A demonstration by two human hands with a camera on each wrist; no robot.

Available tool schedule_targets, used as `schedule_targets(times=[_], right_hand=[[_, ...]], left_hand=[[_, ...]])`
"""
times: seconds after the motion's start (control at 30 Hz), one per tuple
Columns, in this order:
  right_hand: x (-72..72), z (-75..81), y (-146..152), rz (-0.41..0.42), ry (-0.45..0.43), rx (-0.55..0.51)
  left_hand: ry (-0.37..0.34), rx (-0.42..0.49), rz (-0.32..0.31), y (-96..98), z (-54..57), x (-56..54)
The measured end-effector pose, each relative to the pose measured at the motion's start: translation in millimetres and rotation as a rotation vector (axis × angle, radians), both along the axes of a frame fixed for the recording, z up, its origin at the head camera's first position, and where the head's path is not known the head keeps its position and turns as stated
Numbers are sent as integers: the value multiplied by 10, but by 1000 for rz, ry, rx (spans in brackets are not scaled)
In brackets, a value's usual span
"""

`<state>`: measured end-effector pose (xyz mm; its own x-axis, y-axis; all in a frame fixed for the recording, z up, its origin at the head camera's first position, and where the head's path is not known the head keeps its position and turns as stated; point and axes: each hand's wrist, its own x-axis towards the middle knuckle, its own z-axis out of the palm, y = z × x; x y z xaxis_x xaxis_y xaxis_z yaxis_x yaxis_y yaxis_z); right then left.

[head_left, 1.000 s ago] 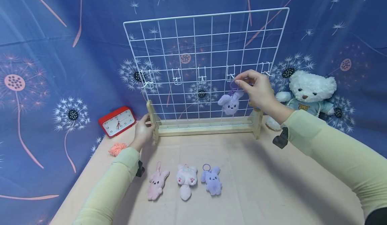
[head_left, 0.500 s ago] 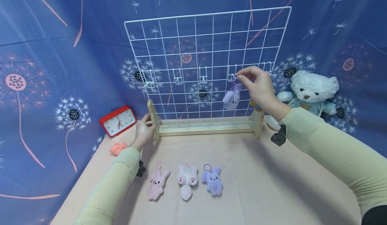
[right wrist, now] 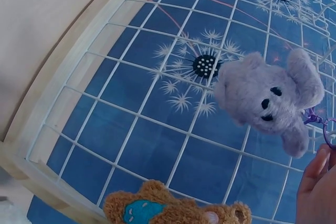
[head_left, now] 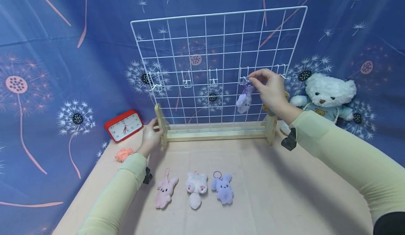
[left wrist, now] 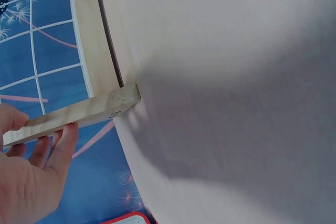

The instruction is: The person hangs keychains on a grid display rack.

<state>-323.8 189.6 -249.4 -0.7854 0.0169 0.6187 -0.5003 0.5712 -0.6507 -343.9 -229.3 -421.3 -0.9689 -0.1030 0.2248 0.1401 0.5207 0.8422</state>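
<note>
My right hand pinches the purple ring of a purple plush keychain at a white hook on the wire grid rack. The plush hangs in front of the grid, its long ears by the ring. Whether the ring is over the hook is hard to tell. With thumb and fingers around it, my left hand grips the left wooden upright of the rack's stand. A brown plush keychain hangs at the right end, mostly hidden behind my right hand in the head view.
On the table in front lie a pink plush, a white plush and another purple plush. A red clock and orange yarn are at left. A white teddy bear sits at right. Several hooks line the grid.
My right hand has moved slightly up, bringing the ring to the hook. The purple plush has risen a little and turned sideways. My left hand keeps its grip on the upright.
</note>
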Motion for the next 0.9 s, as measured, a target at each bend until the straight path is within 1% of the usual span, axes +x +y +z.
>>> schedule_targets(times=[0.17,0.3,0.47,0.67,0.9], right_hand=[[-66,-36,-49,-6,-1,1],[-104,-56,-84,-4,-18,-24],[-123,-60,-89,-41,-26,-53],[-159,-60,-98,-50,-16,-63],[-215,-84,-125,-69,10,-61]], left_hand=[[-1,-7,1,-17,-19,-8],[-6,7,1,-25,-16,-1],[-2,21,-17,-18,13,-12],[-5,25,-15,-8,33,-12],[3,15,-1,-12,4,-8]])
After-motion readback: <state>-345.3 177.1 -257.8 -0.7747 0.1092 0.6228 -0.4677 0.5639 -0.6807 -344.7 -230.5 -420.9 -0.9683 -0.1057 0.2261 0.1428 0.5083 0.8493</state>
